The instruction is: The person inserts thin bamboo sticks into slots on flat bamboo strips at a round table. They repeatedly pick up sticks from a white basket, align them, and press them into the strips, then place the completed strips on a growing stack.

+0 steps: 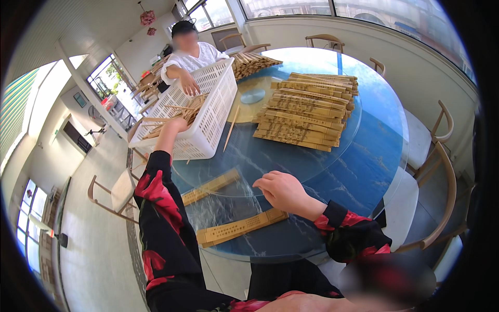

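Note:
My left hand (176,125) reaches over the near side of a white slatted plastic basket (221,96), down to loose thin wooden sticks (193,110) that look like chopsticks. Its fingers are mostly hidden, so its grip does not show. Over the near part of the table, my right hand (288,193) is closed, fingers curled; whatever is inside is hidden. Below that hand lies a long tan printed paper sleeve (241,227). A second tan sleeve (212,187) lies farther left, with crinkled clear plastic film (223,205) between the two.
A large stack of tan printed packs (306,112) stands on the round blue marbled table (379,130), with another pile (252,63) behind. One stick (231,129) lies beside the basket. Across the table, another person's hand (189,86) hangs over the basket. Wooden chairs (439,195) surround the table.

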Available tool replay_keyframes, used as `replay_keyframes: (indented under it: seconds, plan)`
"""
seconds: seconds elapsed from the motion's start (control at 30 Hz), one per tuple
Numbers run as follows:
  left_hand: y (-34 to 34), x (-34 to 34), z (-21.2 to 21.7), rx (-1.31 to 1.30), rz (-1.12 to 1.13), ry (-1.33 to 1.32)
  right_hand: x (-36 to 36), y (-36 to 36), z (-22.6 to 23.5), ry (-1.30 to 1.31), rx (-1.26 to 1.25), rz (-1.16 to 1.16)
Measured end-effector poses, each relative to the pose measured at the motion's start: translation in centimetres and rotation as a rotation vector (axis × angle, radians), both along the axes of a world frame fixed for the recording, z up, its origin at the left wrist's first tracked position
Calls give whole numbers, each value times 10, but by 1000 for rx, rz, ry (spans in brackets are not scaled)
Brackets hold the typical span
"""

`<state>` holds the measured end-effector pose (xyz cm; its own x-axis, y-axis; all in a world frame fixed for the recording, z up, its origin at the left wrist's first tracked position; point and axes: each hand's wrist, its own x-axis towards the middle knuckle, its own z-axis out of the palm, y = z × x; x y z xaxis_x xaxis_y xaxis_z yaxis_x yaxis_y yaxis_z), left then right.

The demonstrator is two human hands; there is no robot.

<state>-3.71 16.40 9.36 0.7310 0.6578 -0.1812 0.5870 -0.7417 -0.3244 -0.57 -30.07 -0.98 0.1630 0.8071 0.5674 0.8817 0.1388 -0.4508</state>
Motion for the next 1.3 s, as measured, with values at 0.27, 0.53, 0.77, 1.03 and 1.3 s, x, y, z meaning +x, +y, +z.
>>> replay_keyframes:
  seconds: [0.27, 0.53, 0.77, 1.03, 1.3]
  plan:
    - [14, -34, 4, -155, -148, -382, -10, 5, 6, 2, 7, 43]
    - [-1, -24, 0, -235, -118, -208, -6, 3, 2, 2, -21, 26]
    - [11, -24, 6, -260, -69, -189, -11, 6, 2, -14, 2, 45]
    - [21, -19, -5, -217, -30, -332, -11, 5, 0, -1, 1, 59]
    - [-7, -21, 7, -207, -30, -452, -10, 5, 0, -1, -37, 76]
